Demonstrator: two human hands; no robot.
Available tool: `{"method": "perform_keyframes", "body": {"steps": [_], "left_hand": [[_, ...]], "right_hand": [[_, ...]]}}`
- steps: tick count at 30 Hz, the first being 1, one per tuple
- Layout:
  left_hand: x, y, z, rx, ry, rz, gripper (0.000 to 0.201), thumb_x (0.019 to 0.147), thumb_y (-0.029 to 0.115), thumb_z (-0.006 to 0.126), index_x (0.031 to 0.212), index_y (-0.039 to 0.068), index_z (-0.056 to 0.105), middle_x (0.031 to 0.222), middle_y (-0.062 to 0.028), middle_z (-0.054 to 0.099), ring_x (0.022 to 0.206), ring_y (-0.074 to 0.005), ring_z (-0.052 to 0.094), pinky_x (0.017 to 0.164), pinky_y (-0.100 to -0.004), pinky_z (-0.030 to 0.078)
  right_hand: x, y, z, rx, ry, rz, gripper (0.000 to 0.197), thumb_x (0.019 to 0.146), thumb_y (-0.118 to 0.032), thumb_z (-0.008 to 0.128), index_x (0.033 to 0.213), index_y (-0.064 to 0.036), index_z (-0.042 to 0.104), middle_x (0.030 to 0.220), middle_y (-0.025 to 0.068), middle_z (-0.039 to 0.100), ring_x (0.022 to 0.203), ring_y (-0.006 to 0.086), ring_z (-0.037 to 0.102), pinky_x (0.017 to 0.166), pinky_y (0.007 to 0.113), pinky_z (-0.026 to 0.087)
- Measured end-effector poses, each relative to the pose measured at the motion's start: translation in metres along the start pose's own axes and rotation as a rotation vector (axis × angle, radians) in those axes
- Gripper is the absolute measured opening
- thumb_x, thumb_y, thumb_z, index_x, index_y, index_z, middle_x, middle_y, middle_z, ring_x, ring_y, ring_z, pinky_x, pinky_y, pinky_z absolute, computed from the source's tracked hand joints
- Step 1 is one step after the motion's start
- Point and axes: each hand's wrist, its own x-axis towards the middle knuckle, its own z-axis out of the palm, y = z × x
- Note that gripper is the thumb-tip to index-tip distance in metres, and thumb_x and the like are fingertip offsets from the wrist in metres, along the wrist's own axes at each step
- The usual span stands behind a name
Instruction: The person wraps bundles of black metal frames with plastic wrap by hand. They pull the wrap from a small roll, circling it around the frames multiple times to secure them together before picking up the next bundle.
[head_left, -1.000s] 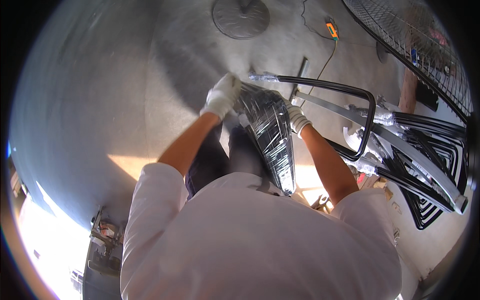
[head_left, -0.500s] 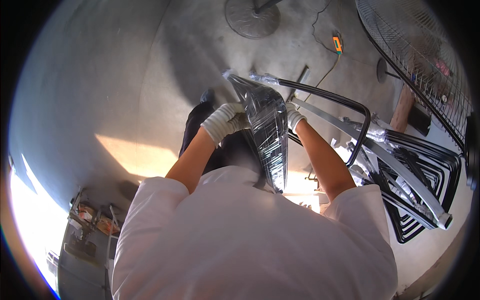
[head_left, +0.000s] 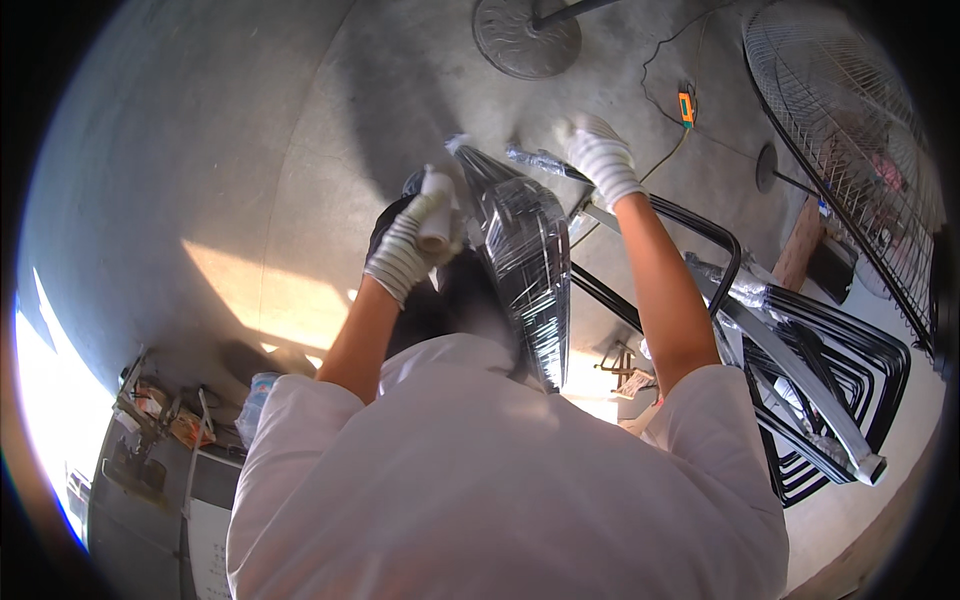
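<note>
In front of me stands a bundle of black metal tubes (head_left: 527,235), bent at a corner and wound in shiny clear stretch film. Just left of it my left hand (head_left: 403,245), in a white ribbed glove, is closed around a small white roll of stretch film (head_left: 434,228). My right hand (head_left: 597,155), gloved the same way, is raised to the right of the bundle's top end, apart from it. Motion blurs its fingers, so whether they hold anything is hidden. Below it lies a bent black tube frame (head_left: 690,215) with film on its end.
More black tube frames (head_left: 850,330) are stacked at the right on a grey metal rail (head_left: 800,375). A large wire fan cage (head_left: 850,140) stands at the far right. Ahead are a round stand base (head_left: 527,40) and an orange device (head_left: 686,108) on a cable.
My right hand has left the bundle, moving up and away. My left hand has shifted left from the bundle, and the film roll now shows in it. The bundle stays roughly in place.
</note>
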Motion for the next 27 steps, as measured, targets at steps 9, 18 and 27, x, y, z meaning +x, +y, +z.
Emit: {"method": "perform_keyframes", "body": {"steps": [9,18,27], "left_hand": [[-0.014,0.056,0.032,0.960,0.007,0.188,0.051,0.076,0.041,0.061,0.103,-0.002,0.051,0.084,-0.0128,0.059,0.066,-0.0162,0.058,0.049,-0.0285,0.051],[0.035,0.101,0.017,1.126,-0.362,-0.169,0.050,0.083,0.046,0.049,0.091,-0.003,0.058,0.084,-0.0112,0.060,0.077,-0.0219,0.053,0.073,-0.0310,0.043],[0.165,0.032,0.014,1.701,-0.360,0.588,0.021,0.077,0.025,0.060,0.089,0.008,0.062,0.081,-0.0044,0.062,0.072,-0.0134,0.058,0.068,-0.0279,0.047]], "right_hand": [[0.070,-0.077,0.123,0.570,-0.309,-0.703,0.089,0.075,-0.074,0.018,0.124,-0.0038,0.042,0.130,0.0102,0.041,0.124,0.0242,0.032,0.106,0.035,0.014],[0.026,-0.087,0.056,1.266,-0.796,-0.071,0.039,0.073,-0.036,0.065,0.090,-0.0016,0.055,0.071,0.0091,0.058,0.054,0.0161,0.055,0.047,0.025,0.048],[-0.002,-0.092,0.036,1.434,-0.603,0.016,0.041,0.070,-0.027,0.070,0.092,0.0032,0.052,0.066,0.0139,0.058,0.048,0.0207,0.058,0.040,0.027,0.050]]}}
